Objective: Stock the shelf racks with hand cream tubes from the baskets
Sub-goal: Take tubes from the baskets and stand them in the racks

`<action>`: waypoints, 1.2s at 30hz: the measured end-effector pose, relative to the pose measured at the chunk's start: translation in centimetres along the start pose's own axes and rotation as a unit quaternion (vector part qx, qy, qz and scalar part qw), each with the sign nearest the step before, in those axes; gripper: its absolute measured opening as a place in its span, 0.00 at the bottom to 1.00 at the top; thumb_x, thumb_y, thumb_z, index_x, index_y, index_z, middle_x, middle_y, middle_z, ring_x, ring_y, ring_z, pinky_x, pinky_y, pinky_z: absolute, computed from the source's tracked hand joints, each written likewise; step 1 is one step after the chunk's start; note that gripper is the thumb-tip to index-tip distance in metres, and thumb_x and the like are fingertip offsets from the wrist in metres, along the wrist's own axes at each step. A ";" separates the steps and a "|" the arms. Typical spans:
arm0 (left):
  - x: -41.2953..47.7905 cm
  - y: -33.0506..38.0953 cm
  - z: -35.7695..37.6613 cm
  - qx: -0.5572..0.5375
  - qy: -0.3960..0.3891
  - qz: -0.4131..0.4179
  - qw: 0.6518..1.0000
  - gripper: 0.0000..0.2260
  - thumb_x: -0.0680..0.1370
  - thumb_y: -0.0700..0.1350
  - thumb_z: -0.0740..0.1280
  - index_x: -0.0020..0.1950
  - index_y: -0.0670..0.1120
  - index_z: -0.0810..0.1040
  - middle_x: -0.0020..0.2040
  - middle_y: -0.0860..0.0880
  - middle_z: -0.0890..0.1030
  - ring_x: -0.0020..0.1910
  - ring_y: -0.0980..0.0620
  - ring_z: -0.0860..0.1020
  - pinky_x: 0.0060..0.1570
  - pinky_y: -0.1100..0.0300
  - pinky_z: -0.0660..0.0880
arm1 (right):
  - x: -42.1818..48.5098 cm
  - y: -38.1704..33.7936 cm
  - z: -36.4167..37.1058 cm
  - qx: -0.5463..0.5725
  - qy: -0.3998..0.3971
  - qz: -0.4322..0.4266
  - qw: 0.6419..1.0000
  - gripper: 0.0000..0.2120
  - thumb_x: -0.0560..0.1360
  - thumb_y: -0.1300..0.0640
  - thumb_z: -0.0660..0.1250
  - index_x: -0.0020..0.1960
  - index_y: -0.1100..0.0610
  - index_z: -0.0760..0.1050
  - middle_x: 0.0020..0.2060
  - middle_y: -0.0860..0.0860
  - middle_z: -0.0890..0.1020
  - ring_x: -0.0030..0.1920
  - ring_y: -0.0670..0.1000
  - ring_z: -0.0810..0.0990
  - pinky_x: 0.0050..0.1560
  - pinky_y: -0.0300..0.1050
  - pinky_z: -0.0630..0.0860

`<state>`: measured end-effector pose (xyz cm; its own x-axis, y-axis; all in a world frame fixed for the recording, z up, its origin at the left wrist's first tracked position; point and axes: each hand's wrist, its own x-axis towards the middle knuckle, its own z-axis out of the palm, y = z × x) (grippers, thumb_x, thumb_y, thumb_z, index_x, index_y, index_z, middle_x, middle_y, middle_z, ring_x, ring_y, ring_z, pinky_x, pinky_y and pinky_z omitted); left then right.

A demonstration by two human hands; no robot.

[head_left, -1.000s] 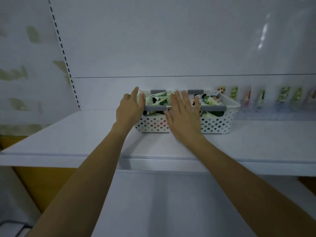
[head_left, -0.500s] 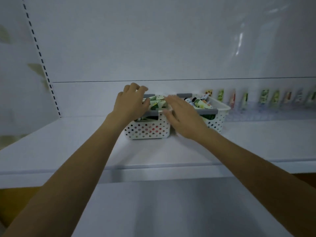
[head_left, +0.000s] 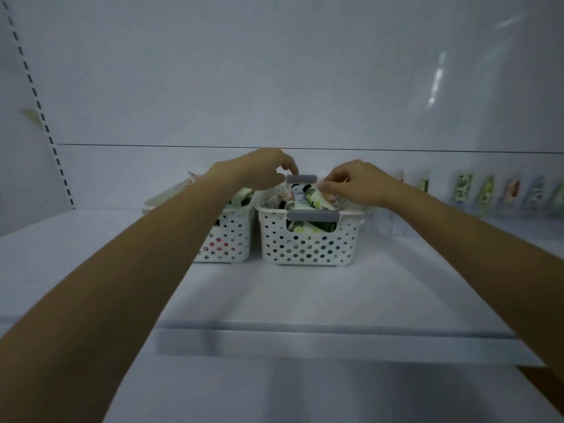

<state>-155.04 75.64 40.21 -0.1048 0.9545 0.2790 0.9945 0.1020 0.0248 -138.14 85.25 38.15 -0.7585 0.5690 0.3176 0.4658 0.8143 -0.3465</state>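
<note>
- Risking a snag among the hand cream tubes [head_left: 308, 198] heaped in the right basket [head_left: 308, 242]: piled crosswise and overlapping, so likely to drag a neighbour up and over the rim if tugged out by one end.
- Could also skid or tip that light-looking basket on the smooth shelf [head_left: 305, 294], upon catching a tube under the near grey handle [head_left: 312, 214].
- Small and soft-looking, mostly white and green with dark caps; lying flat or slanted, none upright; partly visible through the handle opening and the round holes.
- Apparently packed the same way into the left basket [head_left: 232, 236], just beside the right one and half hidden behind the left forearm [head_left: 152, 254].
- Right hand [head_left: 357, 186] reaching over the right basket, fingers curled and bunched close at the tubes; cannot tell whether already pinching one.
- Left hand [head_left: 259, 172] poised above the gap between the baskets, fingers curled downward, index tip near the far grey handle [head_left: 300, 178]; cannot tell whether holding anything.
- Further out, along the back right: shelf racks [head_left: 500, 209] carrying a blurred row of standing tubes [head_left: 464, 187], well apart from the baskets, hence a long carry and some chance of a drop.
</note>
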 end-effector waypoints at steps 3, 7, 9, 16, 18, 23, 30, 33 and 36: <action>1.2 1.2 1.0 0.028 -0.064 -0.024 0.997 0.17 0.78 0.39 0.61 0.66 0.49 0.72 0.67 0.47 0.71 0.62 0.49 0.72 0.56 0.61 0.65 | 0.6 0.0 0.3 0.021 -0.053 -0.006 0.998 0.19 0.71 0.42 0.68 0.52 0.55 0.79 0.47 0.52 0.81 0.45 0.50 0.78 0.40 0.41 0.72; 2.0 1.9 1.7 0.036 -0.102 -0.069 0.992 0.19 0.77 0.41 0.65 0.68 0.49 0.71 0.67 0.49 0.73 0.63 0.49 0.72 0.59 0.59 0.67 | 1.6 0.4 0.8 0.029 -0.073 0.006 0.997 0.16 0.69 0.48 0.72 0.47 0.61 0.80 0.38 0.54 0.78 0.35 0.49 0.72 0.36 0.41 0.68; 2.4 2.2 1.8 0.037 -0.100 -0.080 0.991 0.19 0.76 0.42 0.66 0.67 0.47 0.71 0.67 0.49 0.73 0.64 0.49 0.72 0.60 0.59 0.67 | 1.9 0.7 1.2 0.059 -0.055 0.017 0.997 0.17 0.69 0.51 0.71 0.49 0.64 0.81 0.34 0.54 0.76 0.33 0.49 0.71 0.34 0.41 0.66; 3.5 2.7 1.8 0.064 -0.110 -0.087 0.988 0.23 0.74 0.42 0.69 0.68 0.46 0.70 0.67 0.46 0.73 0.64 0.47 0.71 0.61 0.55 0.67 | 2.7 1.2 0.7 0.167 -0.033 0.063 0.983 0.14 0.70 0.51 0.70 0.47 0.61 0.78 0.31 0.54 0.76 0.28 0.48 0.70 0.30 0.39 0.65; 3.5 2.2 1.8 0.025 -0.134 -0.078 0.988 0.23 0.75 0.41 0.67 0.70 0.48 0.68 0.68 0.48 0.71 0.66 0.49 0.70 0.64 0.55 0.67 | 2.7 1.4 0.2 0.202 -0.019 0.077 0.976 0.14 0.71 0.51 0.70 0.48 0.62 0.79 0.32 0.55 0.76 0.28 0.48 0.71 0.28 0.38 0.65; 3.6 1.0 1.8 -0.011 -0.168 -0.040 0.985 0.18 0.77 0.43 0.66 0.66 0.51 0.72 0.66 0.50 0.70 0.65 0.51 0.69 0.65 0.55 0.67 | 3.2 2.4 -1.0 0.489 0.015 0.163 0.857 0.06 0.72 0.59 0.66 0.40 0.61 0.71 0.35 0.56 0.76 0.32 0.52 0.75 0.33 0.42 0.74; 4.1 -0.7 2.6 -0.007 -0.025 -0.043 0.999 0.16 0.72 0.49 0.72 0.54 0.43 0.74 0.55 0.47 0.78 0.54 0.47 0.76 0.53 0.56 0.72 | 3.7 4.4 -0.7 0.551 0.016 0.199 0.811 0.07 0.78 0.57 0.60 0.48 0.61 0.74 0.36 0.54 0.79 0.22 0.45 0.77 0.21 0.33 0.70; 4.2 -0.8 1.9 -0.063 0.027 -0.073 0.995 0.15 0.75 0.49 0.68 0.55 0.41 0.72 0.52 0.43 0.78 0.49 0.45 0.76 0.52 0.52 0.74 | 3.9 5.5 -1.1 0.586 0.033 0.190 0.787 0.12 0.77 0.64 0.60 0.60 0.64 0.71 0.44 0.58 0.77 0.31 0.49 0.78 0.24 0.35 0.75; 4.2 0.6 1.3 -0.342 0.040 -0.128 0.930 0.08 0.81 0.43 0.58 0.57 0.41 0.67 0.52 0.40 0.77 0.49 0.45 0.77 0.52 0.53 0.76 | 3.7 6.9 -1.9 0.603 0.060 0.169 0.777 0.15 0.75 0.69 0.61 0.62 0.64 0.71 0.50 0.60 0.76 0.37 0.52 0.80 0.32 0.38 0.80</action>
<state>-154.90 80.12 40.13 -0.3657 0.8965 0.2500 0.7102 0.0952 0.6975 -136.90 93.24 38.57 -0.6043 0.7925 0.0826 -0.1906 -0.0431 -0.9807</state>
